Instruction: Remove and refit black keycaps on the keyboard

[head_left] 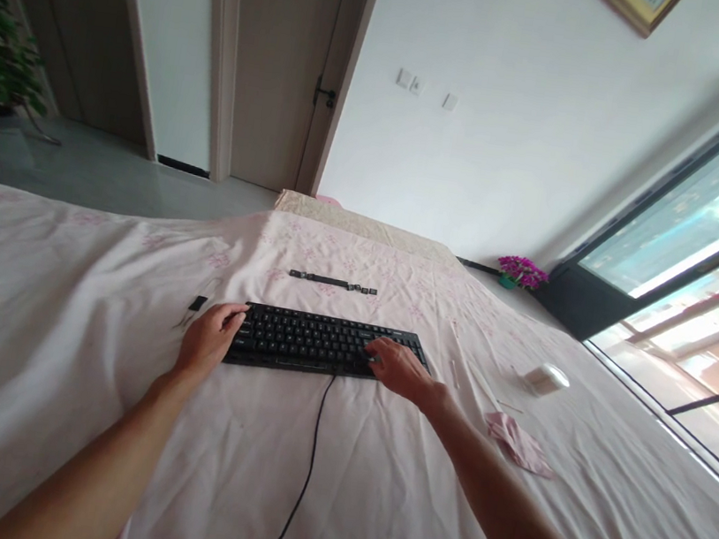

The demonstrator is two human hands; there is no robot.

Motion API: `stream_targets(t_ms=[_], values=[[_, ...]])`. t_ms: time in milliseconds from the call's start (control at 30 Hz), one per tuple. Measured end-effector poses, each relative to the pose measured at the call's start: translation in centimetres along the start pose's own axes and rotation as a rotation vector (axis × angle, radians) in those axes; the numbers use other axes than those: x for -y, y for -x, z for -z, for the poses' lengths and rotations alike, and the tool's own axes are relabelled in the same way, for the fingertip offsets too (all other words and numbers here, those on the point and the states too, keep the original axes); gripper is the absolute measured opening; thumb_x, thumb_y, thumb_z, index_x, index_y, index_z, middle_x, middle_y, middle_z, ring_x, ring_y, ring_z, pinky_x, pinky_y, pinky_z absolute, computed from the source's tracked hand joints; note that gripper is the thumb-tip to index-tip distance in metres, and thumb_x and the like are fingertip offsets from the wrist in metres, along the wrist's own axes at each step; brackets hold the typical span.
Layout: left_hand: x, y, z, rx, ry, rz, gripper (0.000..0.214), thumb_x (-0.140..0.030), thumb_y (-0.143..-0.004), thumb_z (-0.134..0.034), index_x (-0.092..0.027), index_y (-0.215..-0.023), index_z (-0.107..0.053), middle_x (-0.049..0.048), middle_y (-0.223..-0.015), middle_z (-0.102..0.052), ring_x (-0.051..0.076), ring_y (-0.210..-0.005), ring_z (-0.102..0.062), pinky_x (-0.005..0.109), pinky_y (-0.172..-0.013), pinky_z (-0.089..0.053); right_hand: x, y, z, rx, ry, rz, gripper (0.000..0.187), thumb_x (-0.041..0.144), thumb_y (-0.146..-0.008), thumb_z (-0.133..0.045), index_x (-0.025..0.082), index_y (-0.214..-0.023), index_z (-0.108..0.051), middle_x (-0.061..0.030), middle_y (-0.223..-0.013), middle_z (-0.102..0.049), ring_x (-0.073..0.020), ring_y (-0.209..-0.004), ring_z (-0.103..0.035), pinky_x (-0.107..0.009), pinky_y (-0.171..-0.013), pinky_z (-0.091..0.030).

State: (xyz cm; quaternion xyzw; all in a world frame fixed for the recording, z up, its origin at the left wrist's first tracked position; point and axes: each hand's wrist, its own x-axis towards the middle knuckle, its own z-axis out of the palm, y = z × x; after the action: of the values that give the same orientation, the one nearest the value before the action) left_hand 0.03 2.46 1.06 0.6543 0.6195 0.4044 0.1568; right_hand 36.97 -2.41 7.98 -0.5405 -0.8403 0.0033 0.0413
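Observation:
A black keyboard [302, 339] lies across the pink flowered bedsheet, its cable [311, 459] running toward me. Its lowest row, on my side, looks bare of keycaps. My left hand [211, 333] grips the keyboard's left end, thumb and fingers at the edge. Over the right part of the keys is my right hand [394, 365], its fingers bent together and touching the keyboard; whatever they pinch is too small to make out. Beyond the keyboard, loose black keycaps [364, 291] lie in a row with a long space bar [329, 280].
Left of the keyboard lies a small black piece [198, 303] with thin wire. To the right are a clear round container [546, 379], a crumpled pink cloth [519, 444] and thin sticks [510, 407]. The bedsheet [225, 465] has folds.

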Motion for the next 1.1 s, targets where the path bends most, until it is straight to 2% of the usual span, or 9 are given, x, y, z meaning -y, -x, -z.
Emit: stream_targets(t_ms=[133,367,500,733,933,1100], values=[[-0.1,0.1,0.1,-0.009,0.014,0.008,0.032,-0.038,-0.085,-0.044,-0.024,-0.104,-0.067,0.0022,-0.107,-0.069,0.02,-0.097,-0.063,0.029,-0.084,-0.047,-0.8,-0.5,0.1,-0.028,-0.106,0.022,0.025,0.015,-0.078,-0.058,0.021,-0.102,-0.062,-0.0021,-0.096,-0.066,-0.0134,-0.082,-0.061,-0.025,-0.077,-0.044],[0.0,0.3,0.2,-0.016,0.019,0.014,0.033,-0.038,-0.085,-0.044,-0.024,-0.103,-0.067,0.002,-0.106,-0.069,0.02,-0.095,-0.063,0.029,-0.083,-0.046,-0.8,-0.9,0.1,0.046,-0.131,0.013,0.026,0.018,-0.078,-0.06,0.022,-0.104,-0.065,-0.0017,-0.095,-0.067,-0.0137,-0.082,-0.061,-0.025,-0.076,-0.045],[0.2,0.3,0.1,-0.026,0.038,0.0,0.032,-0.037,-0.085,-0.043,-0.025,-0.102,-0.068,0.0014,-0.106,-0.07,0.02,-0.096,-0.063,0.028,-0.084,-0.046,-0.8,-1.0,0.0,0.036,-0.141,0.0,0.025,0.019,-0.078,-0.061,0.022,-0.103,-0.066,-0.0014,-0.095,-0.067,-0.0135,-0.082,-0.061,-0.025,-0.076,-0.045],[0.2,0.3,0.1,-0.043,0.047,-0.011,0.032,-0.037,-0.085,-0.043,-0.025,-0.099,-0.069,0.0005,-0.106,-0.07,0.019,-0.093,-0.064,0.027,-0.083,-0.046,-0.6,-0.7,-0.1,0.019,-0.054,0.032,0.026,0.018,-0.08,-0.06,0.022,-0.105,-0.066,-0.0014,-0.098,-0.066,-0.0124,-0.081,-0.061,-0.025,-0.076,-0.045],[0.2,0.2,0.2,-0.034,0.047,-0.006,0.032,-0.036,-0.085,-0.043,-0.024,-0.1,-0.069,0.0017,-0.105,-0.07,0.019,-0.095,-0.063,0.027,-0.083,-0.046,0.1,-0.6,0.3,0.046,0.026,0.073,0.024,0.019,-0.084,-0.057,0.027,-0.104,-0.068,-0.0009,-0.098,-0.065,-0.0131,-0.084,-0.06,-0.024,-0.077,-0.044],[0.3,0.2,0.2,-0.029,0.038,-0.01,0.033,-0.036,-0.085,-0.042,-0.024,-0.1,-0.069,0.0015,-0.106,-0.07,0.019,-0.095,-0.063,0.028,-0.084,-0.046,0.9,-0.7,0.7,0.066,0.166,0.126,0.015,0.02,-0.087,-0.055,0.023,-0.089,-0.07,-0.0012,-0.087,-0.063,-0.012,-0.075,-0.057,-0.022,-0.063,-0.037]])
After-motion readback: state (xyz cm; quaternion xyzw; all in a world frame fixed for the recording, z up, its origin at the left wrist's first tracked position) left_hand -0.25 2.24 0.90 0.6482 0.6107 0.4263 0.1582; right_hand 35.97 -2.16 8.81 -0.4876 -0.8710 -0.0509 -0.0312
